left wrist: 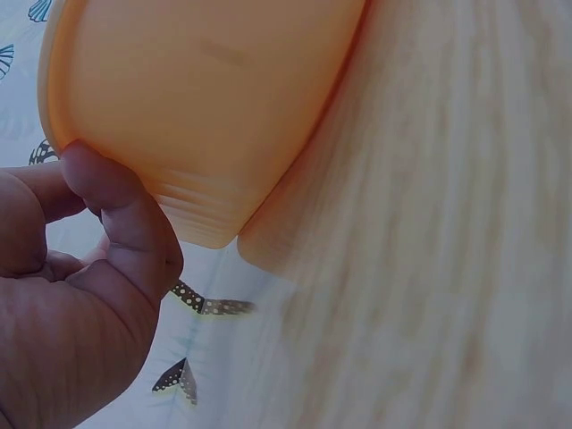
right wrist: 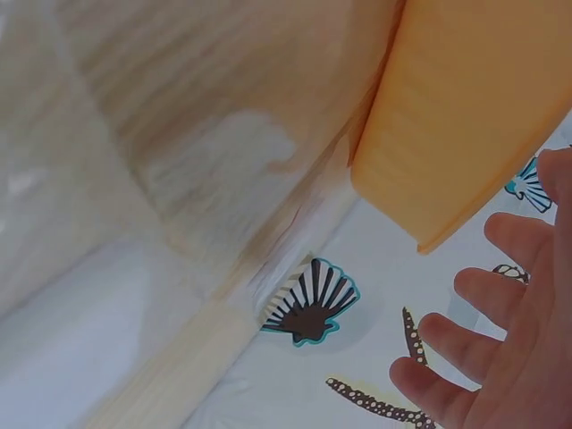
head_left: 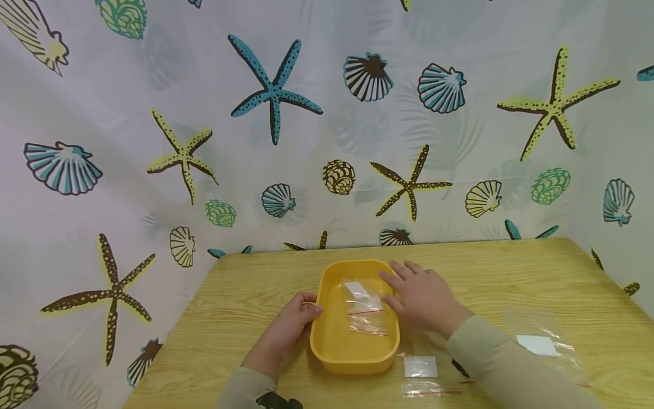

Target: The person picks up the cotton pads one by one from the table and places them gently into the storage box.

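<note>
A yellow plastic tray (head_left: 352, 366) with rounded corners and raised walls stands on the wooden table. My left hand (head_left: 293, 321) pinches its left rim, the thumb over the edge and the fingers on the outside; the left wrist view shows this hand (left wrist: 98, 259) at the tray wall (left wrist: 214, 80) too. At the right rim is my right hand (head_left: 424, 298), its fingers spread and loosely extended, fingertips by the rim; whether they touch it is unclear. Inside the tray lie small clear zip bags (head_left: 367, 324) with red seal lines and a white piece (head_left: 356, 289).
On the table (head_left: 245, 301), right of the tray, lies a clear zip bag with a white label (head_left: 421, 366). Farther right, another clear bag with a white rectangle (head_left: 537, 345) lies partly behind my right forearm. A shell-and-starfish curtain (head_left: 327, 125) hangs behind the table.
</note>
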### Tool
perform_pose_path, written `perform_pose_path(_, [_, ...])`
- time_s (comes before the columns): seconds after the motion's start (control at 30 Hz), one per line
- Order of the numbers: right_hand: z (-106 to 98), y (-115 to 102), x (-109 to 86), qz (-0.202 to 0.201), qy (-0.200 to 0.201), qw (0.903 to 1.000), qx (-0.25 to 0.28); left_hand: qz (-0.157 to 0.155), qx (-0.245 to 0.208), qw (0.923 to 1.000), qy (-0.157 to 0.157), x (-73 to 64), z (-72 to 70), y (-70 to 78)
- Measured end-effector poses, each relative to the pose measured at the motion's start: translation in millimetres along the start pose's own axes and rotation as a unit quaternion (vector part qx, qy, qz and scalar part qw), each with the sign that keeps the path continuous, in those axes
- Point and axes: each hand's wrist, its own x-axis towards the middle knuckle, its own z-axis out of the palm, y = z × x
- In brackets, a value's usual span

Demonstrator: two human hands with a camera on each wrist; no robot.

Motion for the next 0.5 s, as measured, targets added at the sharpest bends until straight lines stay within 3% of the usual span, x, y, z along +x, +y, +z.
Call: perform_pose_path(0.5, [9.9, 27.6, -3.8, 0.025, 0.001, 0.9994, 0.024, 0.009, -0.013, 0.9999, -0.006, -1.5, 1.8, 1.0])
